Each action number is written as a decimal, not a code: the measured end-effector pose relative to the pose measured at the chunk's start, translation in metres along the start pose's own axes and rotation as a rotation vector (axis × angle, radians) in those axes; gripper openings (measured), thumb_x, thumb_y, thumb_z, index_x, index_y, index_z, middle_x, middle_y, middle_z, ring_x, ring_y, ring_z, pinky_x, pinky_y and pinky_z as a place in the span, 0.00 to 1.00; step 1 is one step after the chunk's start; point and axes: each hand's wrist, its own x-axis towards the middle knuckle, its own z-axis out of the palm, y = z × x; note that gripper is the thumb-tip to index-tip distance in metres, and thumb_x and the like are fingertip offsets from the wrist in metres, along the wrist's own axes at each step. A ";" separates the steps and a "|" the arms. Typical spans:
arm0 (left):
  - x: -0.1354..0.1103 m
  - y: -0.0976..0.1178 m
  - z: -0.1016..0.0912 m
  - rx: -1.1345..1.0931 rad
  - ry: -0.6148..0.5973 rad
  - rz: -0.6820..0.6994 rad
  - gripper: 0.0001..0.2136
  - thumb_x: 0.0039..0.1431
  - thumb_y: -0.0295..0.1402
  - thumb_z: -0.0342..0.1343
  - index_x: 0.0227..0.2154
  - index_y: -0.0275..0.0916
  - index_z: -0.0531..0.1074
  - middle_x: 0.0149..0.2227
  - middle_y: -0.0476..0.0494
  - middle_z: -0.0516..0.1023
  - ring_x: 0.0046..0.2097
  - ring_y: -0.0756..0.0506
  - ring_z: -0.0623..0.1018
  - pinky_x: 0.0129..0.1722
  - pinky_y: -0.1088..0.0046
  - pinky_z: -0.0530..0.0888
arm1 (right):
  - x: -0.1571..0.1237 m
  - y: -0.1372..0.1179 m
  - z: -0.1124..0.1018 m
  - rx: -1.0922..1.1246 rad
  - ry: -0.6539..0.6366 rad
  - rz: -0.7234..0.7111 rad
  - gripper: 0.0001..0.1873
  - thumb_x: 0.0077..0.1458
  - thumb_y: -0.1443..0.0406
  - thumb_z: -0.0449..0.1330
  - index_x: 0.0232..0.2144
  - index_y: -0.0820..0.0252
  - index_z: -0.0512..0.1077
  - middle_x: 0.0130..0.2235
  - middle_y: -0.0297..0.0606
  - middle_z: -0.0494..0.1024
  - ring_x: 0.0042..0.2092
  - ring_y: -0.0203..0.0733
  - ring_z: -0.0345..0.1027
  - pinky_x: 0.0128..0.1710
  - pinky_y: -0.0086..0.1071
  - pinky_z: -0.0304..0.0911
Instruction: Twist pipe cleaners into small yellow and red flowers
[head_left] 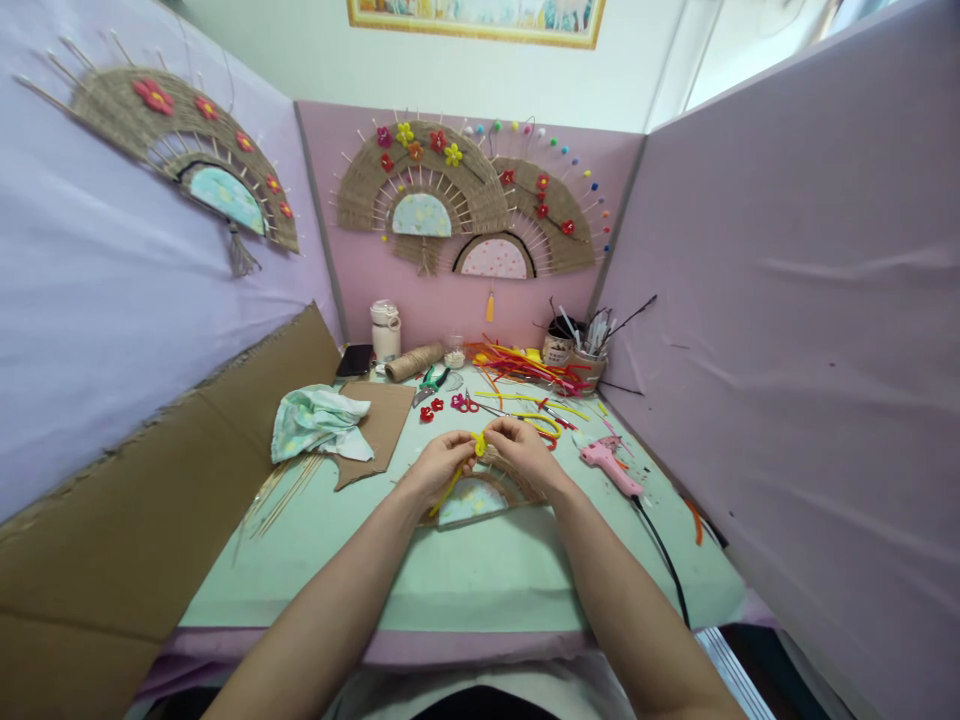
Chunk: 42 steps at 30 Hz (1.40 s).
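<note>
Both hands meet over a half-round twine fan (pixel 472 502) lying on the green tabletop. Between my fingers is a yellow pipe cleaner (pixel 480 446), bent into small loops at its top, with a straight tail running down to the left. My left hand (pixel 444 462) is closed, pinching it from the left side. My right hand (pixel 519 446) is closed too, its fingertips on the looped part. The hands hide much of the fan's woven arch. Just beyond them lie red pipe-cleaner flowers (pixel 431 410) and a pair of red-handled scissors (pixel 469 403).
A pink glue gun (pixel 611 468) with a black cord lies to the right. On the left are cardboard (pixel 386 425), patterned cloth (pixel 315 420) and thin sticks (pixel 289 495). Behind sit a pipe-cleaner pile (pixel 525 365), twine roll (pixel 415 361), bottle (pixel 385 332) and green-handled pliers (pixel 433 380).
</note>
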 end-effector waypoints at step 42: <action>0.003 -0.010 0.000 0.869 0.169 0.269 0.09 0.44 0.34 0.53 0.23 0.34 0.75 0.24 0.47 0.75 0.28 0.50 0.70 0.28 0.76 0.64 | -0.012 -0.012 0.005 -0.700 -0.023 -0.008 0.07 0.51 0.68 0.51 0.23 0.61 0.67 0.26 0.36 0.71 0.28 0.34 0.59 0.27 0.27 0.47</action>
